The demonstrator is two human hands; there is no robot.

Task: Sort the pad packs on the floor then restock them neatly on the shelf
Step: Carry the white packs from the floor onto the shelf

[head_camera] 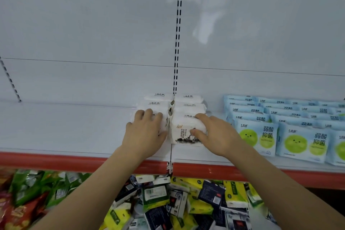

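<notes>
You're mid-restock: your left hand (144,132) and right hand (214,134) each grip a front white pack (183,129), blue packs (280,117) already lined on the shelf (65,127), floor unseen.

Jumbled tissue packs (186,201), snack bags (28,196) below.

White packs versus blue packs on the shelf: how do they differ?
The white packs sit in two short rows at the shelf joint, gripped by the left hand and right hand; the blue packs fill several longer rows, untouched. Blue fronts show green circles; white fronts dark print. Both stand upright on the shelf.
</notes>
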